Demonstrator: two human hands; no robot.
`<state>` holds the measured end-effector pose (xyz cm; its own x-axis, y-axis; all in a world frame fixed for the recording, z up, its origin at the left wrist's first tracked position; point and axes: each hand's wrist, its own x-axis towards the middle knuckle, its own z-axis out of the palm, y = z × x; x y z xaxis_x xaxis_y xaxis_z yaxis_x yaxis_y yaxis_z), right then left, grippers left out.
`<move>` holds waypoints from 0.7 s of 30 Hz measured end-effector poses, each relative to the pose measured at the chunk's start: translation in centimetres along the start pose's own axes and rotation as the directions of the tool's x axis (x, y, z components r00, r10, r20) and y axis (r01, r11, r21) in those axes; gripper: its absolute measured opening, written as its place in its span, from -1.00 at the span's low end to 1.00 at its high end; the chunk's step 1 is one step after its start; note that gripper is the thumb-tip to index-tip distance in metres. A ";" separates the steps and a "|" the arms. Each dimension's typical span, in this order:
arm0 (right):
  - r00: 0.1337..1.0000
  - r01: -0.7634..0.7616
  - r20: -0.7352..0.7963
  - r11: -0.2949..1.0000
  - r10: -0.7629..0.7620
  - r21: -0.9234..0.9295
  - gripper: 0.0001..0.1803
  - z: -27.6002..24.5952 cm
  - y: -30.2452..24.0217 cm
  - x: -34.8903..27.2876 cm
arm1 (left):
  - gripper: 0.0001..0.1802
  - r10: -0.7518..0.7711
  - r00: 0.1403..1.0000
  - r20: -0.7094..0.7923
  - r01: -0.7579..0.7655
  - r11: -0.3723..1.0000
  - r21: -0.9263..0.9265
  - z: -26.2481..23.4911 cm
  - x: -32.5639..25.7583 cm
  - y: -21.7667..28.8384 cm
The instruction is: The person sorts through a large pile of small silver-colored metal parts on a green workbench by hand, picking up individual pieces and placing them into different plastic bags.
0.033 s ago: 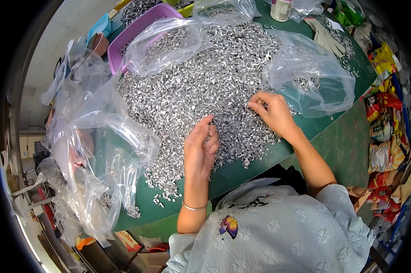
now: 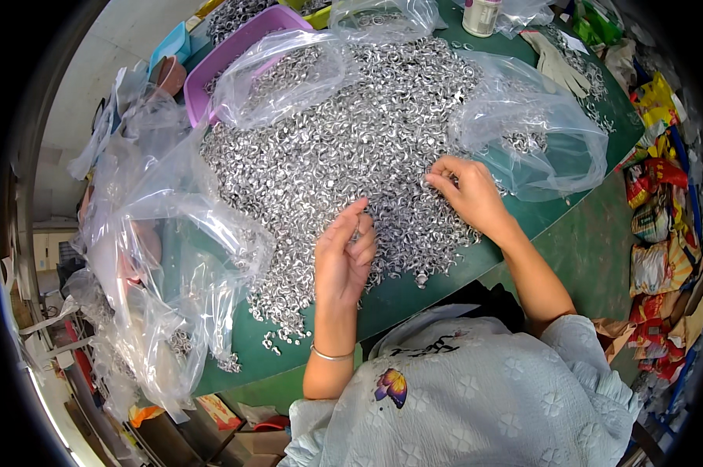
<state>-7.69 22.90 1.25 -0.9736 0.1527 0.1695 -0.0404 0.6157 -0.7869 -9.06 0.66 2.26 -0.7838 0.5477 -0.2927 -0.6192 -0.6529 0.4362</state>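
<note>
A wide heap of small, shiny, silver-coloured curved metal pieces (image 2: 328, 132) covers much of the green table (image 2: 250, 354). At the heap's near side is my left hand (image 2: 345, 253), palm turned inward, its fingers curled and the thumb and forefinger drawn together; what they hold, if anything, is too small to name. Over the right part of the heap my right hand (image 2: 472, 194) pinches with thumb and forefinger. Its fingertips look much like the silvery heap behind them, so the thing in the pinch cannot be made out.
Clear plastic bags lie left (image 2: 157, 233), at the back (image 2: 281, 78) and right (image 2: 538, 132) of the heap. Behind stands a purple tub (image 2: 200, 86). A glove (image 2: 554, 66) and a white container (image 2: 481, 17) sit at the far right. Colourful packages (image 2: 651, 233) line the right side.
My right hand's fingertips have shifted very slightly to the right. My left hand is nearly still, and the heap looks the same.
</note>
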 end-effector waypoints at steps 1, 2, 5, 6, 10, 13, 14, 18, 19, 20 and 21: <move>0.999 0.039 -0.022 0.999 -0.038 0.013 -0.84 0.1 0.4 0.0 | -0.76 -0.018 1.000 -0.016 0.018 1.000 -0.026 -0.1 0.1 0.0; 0.996 0.080 -0.044 0.996 -0.079 0.025 -0.84 0.3 0.8 0.1 | -0.75 -0.034 0.999 -0.033 0.032 0.998 -0.051 -0.2 0.1 0.0; 0.943 -0.326 0.277 0.691 0.186 0.645 -0.85 -0.8 1.5 0.2 | -0.73 -0.084 0.981 -0.176 0.055 0.985 -0.163 0.1 0.0 -0.5; 0.844 -0.536 0.490 0.354 0.217 0.767 -0.86 -1.3 1.3 0.3 | -0.73 -0.105 0.966 -0.237 0.056 0.977 -0.207 0.3 0.0 -0.7; 0.809 -0.581 0.518 0.238 0.279 0.779 -0.89 -1.1 0.4 0.1 | -0.71 -0.140 0.964 -0.226 0.103 0.980 -0.169 0.1 -0.2 -1.5; 0.797 -0.590 0.525 0.206 0.298 0.780 -0.91 -0.9 0.2 0.0 | -0.66 -0.153 0.959 -0.237 0.134 0.987 -0.092 -0.1 -0.3 -2.2; 0.802 -0.585 0.514 0.226 0.304 0.779 -0.90 -0.8 0.1 -0.1 | -0.64 -0.152 0.957 -0.249 0.141 0.988 -0.064 0.1 -0.3 -2.5; 0.867 -0.498 0.384 0.567 0.317 0.656 -0.86 -0.4 -0.8 -0.7 | -0.54 -0.205 0.950 -0.234 0.193 0.979 -0.072 0.9 -0.3 -3.1; 0.894 -0.444 0.332 0.695 0.301 0.565 -0.85 -0.3 -1.0 -0.8 | -0.54 -0.205 0.953 -0.223 0.192 0.978 -0.079 0.9 -0.2 -3.2; 0.918 -0.391 0.286 0.753 0.275 0.529 -0.85 -0.3 -1.2 -0.8 | -0.55 -0.207 0.955 -0.212 0.193 0.977 -0.086 0.9 -0.2 -3.3; 0.939 -0.336 0.242 0.806 0.245 0.487 -0.86 -0.2 -1.5 -0.9 | -0.55 -0.209 0.957 -0.200 0.193 0.977 -0.093 1.0 -0.1 -3.4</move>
<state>-6.75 21.97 2.43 -0.9782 0.1071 -0.1777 0.1855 0.0681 -0.9803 -6.79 3.31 1.62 -0.6307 0.5557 -0.5417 -0.7607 -0.5808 0.2899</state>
